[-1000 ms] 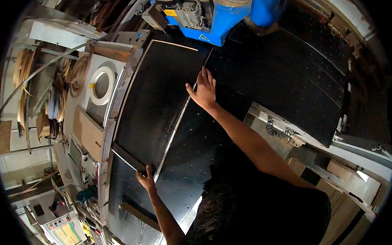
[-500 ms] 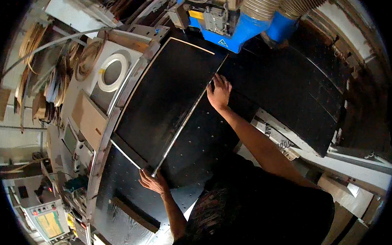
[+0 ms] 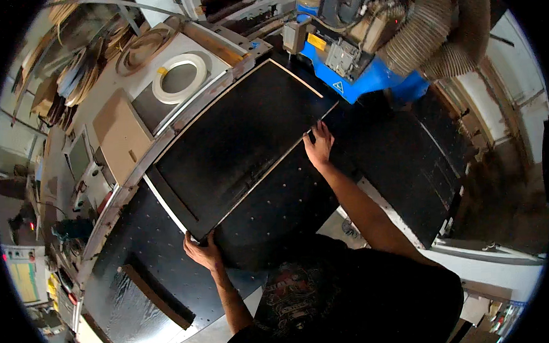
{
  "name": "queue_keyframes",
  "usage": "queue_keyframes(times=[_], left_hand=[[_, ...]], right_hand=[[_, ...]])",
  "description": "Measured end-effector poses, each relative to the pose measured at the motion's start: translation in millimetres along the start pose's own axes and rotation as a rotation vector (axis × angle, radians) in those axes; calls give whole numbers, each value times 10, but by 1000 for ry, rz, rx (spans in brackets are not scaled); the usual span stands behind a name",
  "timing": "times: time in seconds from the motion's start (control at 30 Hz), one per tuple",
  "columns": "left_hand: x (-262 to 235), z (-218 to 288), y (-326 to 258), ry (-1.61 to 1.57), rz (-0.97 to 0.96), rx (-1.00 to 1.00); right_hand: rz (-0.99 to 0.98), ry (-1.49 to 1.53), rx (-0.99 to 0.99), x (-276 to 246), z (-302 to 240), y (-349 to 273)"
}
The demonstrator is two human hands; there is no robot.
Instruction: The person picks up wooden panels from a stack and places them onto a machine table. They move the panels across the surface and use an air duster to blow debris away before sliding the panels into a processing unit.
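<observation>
A large dark panel (image 3: 231,140) with thin pale edges lies on a black table dotted with small holes (image 3: 252,217). My left hand (image 3: 203,251) grips its near-left corner, thumb on one side and fingers on the other. Farther along the long edge nearest me, my right hand (image 3: 319,144) has its fingers curled on the rim, close to the right end. The fingertips' undersides are hidden there. A narrow dark strip shows along the panel's left end.
A blue machine head (image 3: 343,72) with thick ribbed hoses (image 3: 418,36) stands beyond the panel's far-right end. On the bench at left lie a white roll of banding (image 3: 179,79) and a beige board (image 3: 121,137). A brown strip (image 3: 156,295) rests at the table's near left.
My view has shifted. The panel's near edge now looks thinner and lies lower against the table. My left hand has closed round the corner; my right hand stays on the long edge.
</observation>
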State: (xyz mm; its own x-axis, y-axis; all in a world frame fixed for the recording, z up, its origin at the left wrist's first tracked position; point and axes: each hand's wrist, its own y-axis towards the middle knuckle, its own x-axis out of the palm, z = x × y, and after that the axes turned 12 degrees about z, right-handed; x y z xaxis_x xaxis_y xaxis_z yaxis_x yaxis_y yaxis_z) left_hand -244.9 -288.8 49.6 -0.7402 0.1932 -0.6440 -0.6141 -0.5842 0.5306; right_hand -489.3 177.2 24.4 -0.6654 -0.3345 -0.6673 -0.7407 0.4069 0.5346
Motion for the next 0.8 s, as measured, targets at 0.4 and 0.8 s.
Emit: queue_keyframes(times=[0.4, 0.8], left_hand=[[-74, 55, 183, 22, -11, 41], [-16, -42, 230, -33, -74, -21]], right_hand=[[293, 228, 518, 331, 250, 287], [208, 135, 506, 125, -141, 853]])
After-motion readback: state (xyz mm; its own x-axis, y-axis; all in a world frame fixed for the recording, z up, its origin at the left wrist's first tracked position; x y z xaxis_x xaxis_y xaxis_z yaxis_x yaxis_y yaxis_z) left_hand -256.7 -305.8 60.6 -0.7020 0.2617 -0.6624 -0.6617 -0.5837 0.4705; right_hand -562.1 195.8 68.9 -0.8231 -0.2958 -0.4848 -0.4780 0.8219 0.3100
